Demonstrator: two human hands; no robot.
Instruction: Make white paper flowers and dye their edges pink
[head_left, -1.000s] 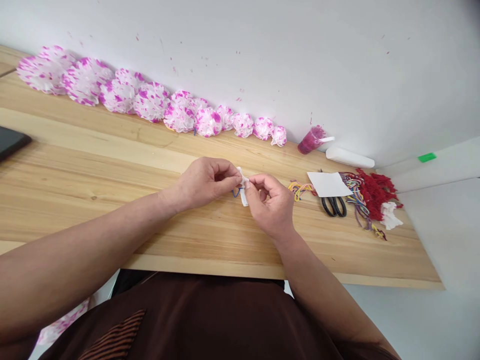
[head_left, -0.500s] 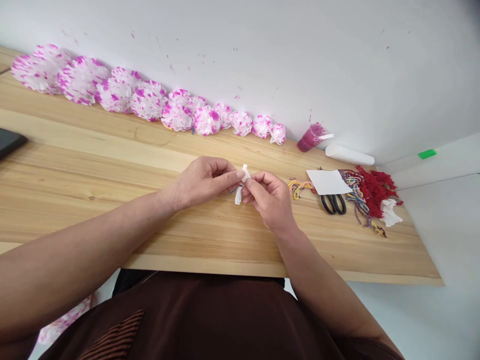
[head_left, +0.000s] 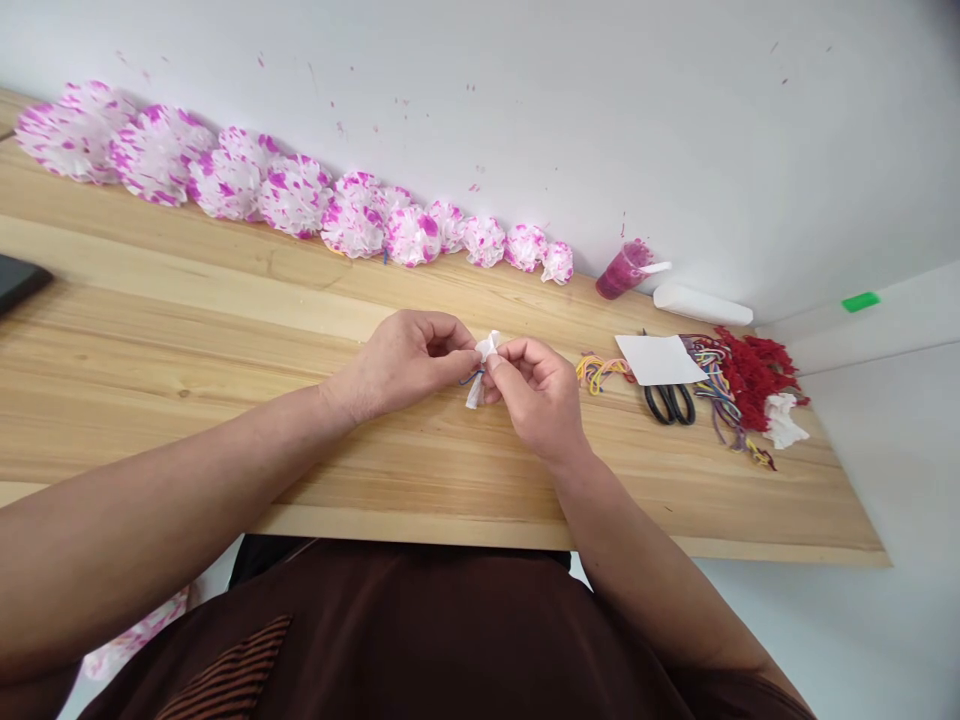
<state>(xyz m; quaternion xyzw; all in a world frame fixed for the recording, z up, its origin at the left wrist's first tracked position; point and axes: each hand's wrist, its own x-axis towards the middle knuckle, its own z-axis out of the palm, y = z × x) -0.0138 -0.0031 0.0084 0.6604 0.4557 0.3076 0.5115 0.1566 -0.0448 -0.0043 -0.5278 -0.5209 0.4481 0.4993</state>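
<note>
Between my two hands, over the middle of the table, is a small strip of white tissue paper point(head_left: 488, 345), gathered at its waist by a blue string point(head_left: 472, 377). Its upper end fans out a little and its lower end hangs down. My left hand point(head_left: 416, 360) pinches the paper's left side between thumb and fingers. From the other side my right hand point(head_left: 536, 390) grips it, thumb on top and fingers curled. The fingertips hide part of the tied middle.
Several white-and-purple paper pompoms point(head_left: 300, 195) line the wall. To the right are a cup of purple liquid point(head_left: 624, 270), a white roll point(head_left: 701, 303), a white paper sheet point(head_left: 658, 359), black-handled scissors point(head_left: 670, 404), coloured strings point(head_left: 600, 372) and red material point(head_left: 757, 375). A dark object point(head_left: 21, 282) lies left.
The paper's upper end has spread wider as my fingers shifted on it. Both hands stay in nearly the same place, and the view has moved slightly.
</note>
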